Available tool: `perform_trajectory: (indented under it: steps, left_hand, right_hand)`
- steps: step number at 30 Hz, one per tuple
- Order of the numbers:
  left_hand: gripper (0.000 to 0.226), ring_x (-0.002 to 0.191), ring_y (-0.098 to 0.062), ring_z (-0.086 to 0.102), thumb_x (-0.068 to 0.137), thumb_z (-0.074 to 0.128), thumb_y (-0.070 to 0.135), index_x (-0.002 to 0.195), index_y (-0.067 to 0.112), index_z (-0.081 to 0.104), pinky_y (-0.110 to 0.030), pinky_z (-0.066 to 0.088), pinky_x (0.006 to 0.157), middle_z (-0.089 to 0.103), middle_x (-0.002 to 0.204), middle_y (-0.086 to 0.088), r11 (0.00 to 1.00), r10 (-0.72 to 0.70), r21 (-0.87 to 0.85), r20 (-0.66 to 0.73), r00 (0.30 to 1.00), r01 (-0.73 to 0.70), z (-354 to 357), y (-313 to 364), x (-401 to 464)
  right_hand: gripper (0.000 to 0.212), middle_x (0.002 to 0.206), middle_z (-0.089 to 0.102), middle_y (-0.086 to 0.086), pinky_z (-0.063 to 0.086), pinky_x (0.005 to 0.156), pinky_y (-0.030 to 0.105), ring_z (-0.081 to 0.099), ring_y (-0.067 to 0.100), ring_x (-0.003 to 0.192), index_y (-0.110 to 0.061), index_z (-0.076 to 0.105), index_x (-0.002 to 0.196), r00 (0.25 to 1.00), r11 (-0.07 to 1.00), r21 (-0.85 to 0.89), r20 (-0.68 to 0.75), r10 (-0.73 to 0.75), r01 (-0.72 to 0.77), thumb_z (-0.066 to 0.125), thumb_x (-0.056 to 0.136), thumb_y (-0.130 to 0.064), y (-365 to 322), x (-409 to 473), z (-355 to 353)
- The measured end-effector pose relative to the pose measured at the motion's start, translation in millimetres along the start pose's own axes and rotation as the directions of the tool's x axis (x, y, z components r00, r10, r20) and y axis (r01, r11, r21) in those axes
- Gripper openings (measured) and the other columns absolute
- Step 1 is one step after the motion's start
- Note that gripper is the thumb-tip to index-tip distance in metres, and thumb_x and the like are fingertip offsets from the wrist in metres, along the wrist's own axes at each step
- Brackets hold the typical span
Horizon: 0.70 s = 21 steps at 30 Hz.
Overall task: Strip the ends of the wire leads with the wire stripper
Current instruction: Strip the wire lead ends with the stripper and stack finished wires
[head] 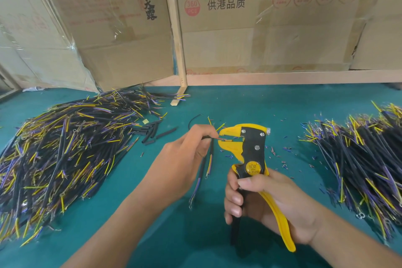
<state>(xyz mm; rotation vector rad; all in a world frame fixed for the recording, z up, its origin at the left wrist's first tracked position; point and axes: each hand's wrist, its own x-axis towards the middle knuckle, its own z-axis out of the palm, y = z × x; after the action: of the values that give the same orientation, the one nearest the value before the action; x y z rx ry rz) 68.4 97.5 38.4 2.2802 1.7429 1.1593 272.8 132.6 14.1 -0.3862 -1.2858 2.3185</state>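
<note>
Head view is showing the right hand gripping an upright wire stripper, jaws pointing left, while the left hand is pinching a wire lead into them, wire piles lying either side.

Plastic, metal, card and wood

The wire stripper has glossy yellow plastic and silver metal rivets; behind it, matt cardboard boxes under shiny tape, a bare wooden post.

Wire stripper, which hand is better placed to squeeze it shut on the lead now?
Right. The right hand is already wrapped around the handles of the wire stripper, while the left hand is busy pinching the wire lead and feeding its end between the open yellow jaws.
</note>
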Motion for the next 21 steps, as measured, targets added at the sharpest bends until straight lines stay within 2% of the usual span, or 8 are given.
perform_trajectory:
  steps: [4, 10, 13, 17, 21]
  left_hand:
    - [0.015, 0.06, -0.01, 0.043, 0.102, 0.028, 0.052, 0.111, 0.044, 0.038, -0.018, 0.031, 0.053, 0.05, 0.074, 0.025, 1.0, -0.022, -0.018, 0.013, 1.0, 0.022, 1.7, 0.1, -0.3]
    - [0.017, 0.058, -0.01, 0.041, 0.102, 0.028, 0.049, 0.11, 0.039, 0.039, -0.017, 0.03, 0.054, 0.049, 0.07, 0.024, 0.998, -0.016, -0.054, 0.012, 1.0, 0.016, 2.3, 2.7, 0.2]
    - [0.014, 0.059, -0.009, 0.04, 0.102, 0.031, 0.042, 0.111, 0.037, 0.039, -0.015, 0.029, 0.054, 0.051, 0.074, 0.031, 0.997, -0.006, -0.075, 0.008, 1.0, 0.007, 2.7, 3.8, 0.6]
    - [0.01, 0.06, -0.01, 0.039, 0.103, 0.033, 0.037, 0.111, 0.035, 0.039, -0.017, 0.029, 0.055, 0.051, 0.074, 0.031, 0.995, -0.002, -0.104, 0.002, 1.0, 0.002, 4.0, 4.9, 0.2]
    - [0.016, 0.06, 0.001, 0.046, 0.102, 0.037, 0.028, 0.112, 0.018, 0.045, -0.007, 0.032, 0.056, 0.054, 0.078, 0.039, 0.992, 0.015, -0.122, -0.007, 1.0, -0.016, 5.9, 7.4, 0.2]
  right_hand:
    - [0.017, 0.073, 0.047, 0.013, 0.051, 0.072, 0.046, 0.049, 0.029, 0.065, -0.005, 0.059, 0.085, 1.0, 1.0, 0.008, -0.003, 0.002, -0.002, 0.069, 0.083, -0.018, 0.5, 0.0, 0.9]
    - [0.021, 0.071, 0.046, 0.013, 0.051, 0.07, 0.046, 0.049, 0.028, 0.063, -0.005, 0.057, 0.084, 1.0, 1.0, 0.026, 0.003, 0.009, -0.009, 0.07, 0.085, -0.021, 2.1, 0.2, 1.2]
    - [0.022, 0.07, 0.046, 0.012, 0.05, 0.069, 0.045, 0.048, 0.028, 0.061, -0.004, 0.059, 0.082, 1.0, 1.0, 0.026, 0.003, 0.017, -0.017, 0.07, 0.086, -0.023, 3.2, 0.5, 1.9]
    - [0.029, 0.068, 0.044, 0.011, 0.049, 0.066, 0.043, 0.046, 0.026, 0.058, -0.005, 0.059, 0.079, 1.0, 0.998, 0.06, 0.006, 0.028, -0.028, 0.073, 0.086, -0.029, 3.5, 0.9, 3.2]
    - [0.032, 0.064, 0.04, 0.01, 0.047, 0.062, 0.042, 0.042, 0.024, 0.054, -0.006, 0.057, 0.076, 0.999, 0.994, 0.1, -0.017, 0.037, -0.036, 0.073, 0.087, -0.032, 5.6, 1.0, 6.3]
